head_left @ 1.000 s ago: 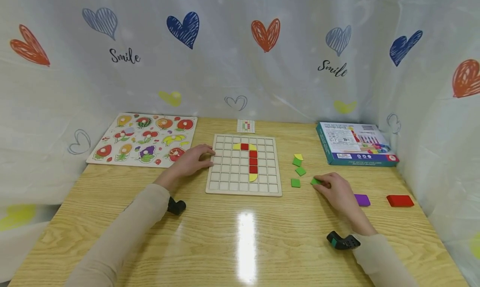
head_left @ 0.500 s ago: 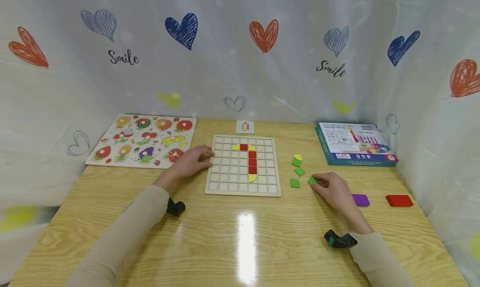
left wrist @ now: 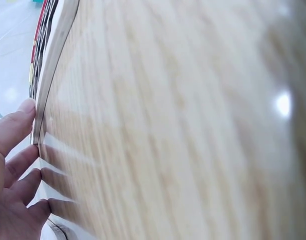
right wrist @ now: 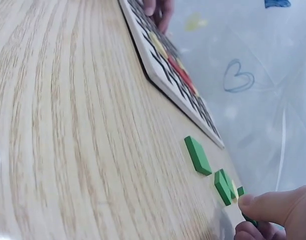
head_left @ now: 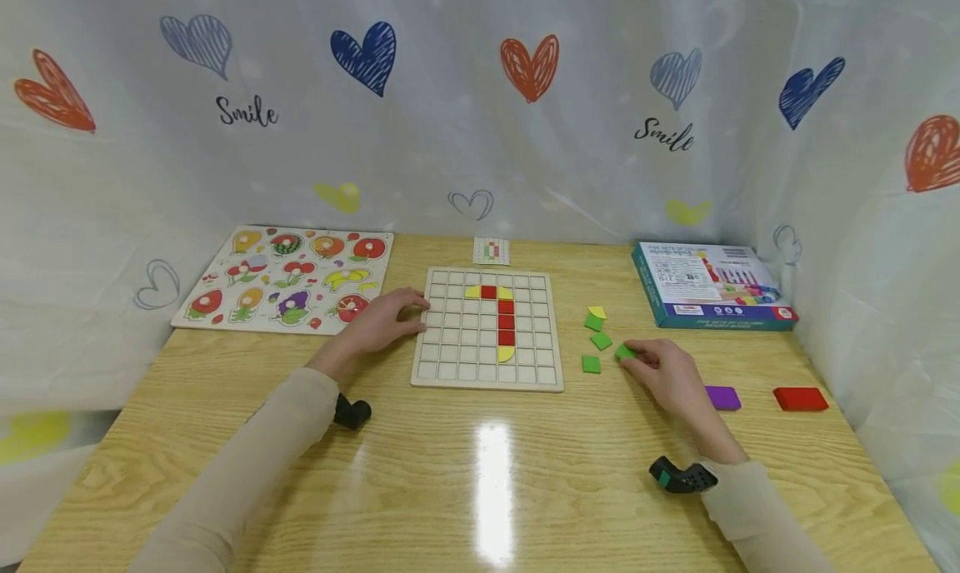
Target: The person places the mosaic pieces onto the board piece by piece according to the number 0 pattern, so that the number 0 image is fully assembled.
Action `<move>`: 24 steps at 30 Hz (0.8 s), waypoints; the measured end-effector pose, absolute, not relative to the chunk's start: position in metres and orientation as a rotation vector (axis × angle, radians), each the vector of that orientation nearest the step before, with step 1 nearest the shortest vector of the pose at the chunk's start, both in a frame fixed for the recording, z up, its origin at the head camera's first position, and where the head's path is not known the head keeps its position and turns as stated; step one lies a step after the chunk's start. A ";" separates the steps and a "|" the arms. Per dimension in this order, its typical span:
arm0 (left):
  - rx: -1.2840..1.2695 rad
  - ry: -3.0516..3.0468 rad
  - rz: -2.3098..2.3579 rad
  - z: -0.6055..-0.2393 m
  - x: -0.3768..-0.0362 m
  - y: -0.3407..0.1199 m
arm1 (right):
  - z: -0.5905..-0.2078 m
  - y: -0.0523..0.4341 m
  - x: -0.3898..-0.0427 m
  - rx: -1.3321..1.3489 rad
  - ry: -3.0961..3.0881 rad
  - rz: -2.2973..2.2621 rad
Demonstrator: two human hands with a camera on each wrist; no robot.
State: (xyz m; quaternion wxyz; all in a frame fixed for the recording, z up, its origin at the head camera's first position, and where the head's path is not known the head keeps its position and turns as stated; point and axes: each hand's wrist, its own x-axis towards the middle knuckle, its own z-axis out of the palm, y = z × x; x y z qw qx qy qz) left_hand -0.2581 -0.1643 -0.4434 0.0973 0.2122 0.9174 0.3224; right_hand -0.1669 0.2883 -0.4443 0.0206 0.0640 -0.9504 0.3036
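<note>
fruit peg puzzle (head_left: pixel 288 280) far left on the wooden table (head_left: pixel 480 473), not in play. left hand (head_left: pixel 382 319) lies flat, fingers relaxed and straight against the left edge of the grid board (head_left: pixel 487 330), steadying it; left wrist view shows the fingertips (left wrist: pixel 20 112) touching the board's rim, nothing grasped. board holds a partial column: yellow and red pieces on the top row, reds running down, a yellow curved piece at the bottom; most cells bare. small pattern card (head_left: pixel 491 251) sits just behind the board.

right of the board is a loose cluster: a yellow piece (head_left: pixel 597 312), three green squares, and a fourth green tile (head_left: pixel 624 352) pinched at the fingertips of the right hand (head_left: pixel 667 373). right wrist view shows thumb and finger (right wrist: pixel 272 207) clamped on the tile's edge; tile looks at or barely off the table, can't tell which. purple block (head_left: pixel 723 398) and red block (head_left: pixel 800 399) lie further right, box (head_left: pixel 708 287) behind them.

step, as i read it: pickup of a green tile, grasp made, carry not yet started. next move likely needs a lift, a short move left to the board, and squaring the tile to a bare cell beside the coloured column, checked against the card.
</note>
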 end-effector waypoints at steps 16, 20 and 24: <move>0.632 2.717 0.940 -0.443 -0.259 -0.164 | -0.426 0.247 -0.177 0.211 -2.900 1.240; 0.635 2.713 0.950 -0.443 -0.258 -0.164 | -0.425 0.230 -0.180 0.283 -2.902 1.262; 0.629 2.709 0.952 -0.442 -0.258 -0.164 | -0.424 0.213 -0.184 0.336 -2.904 1.298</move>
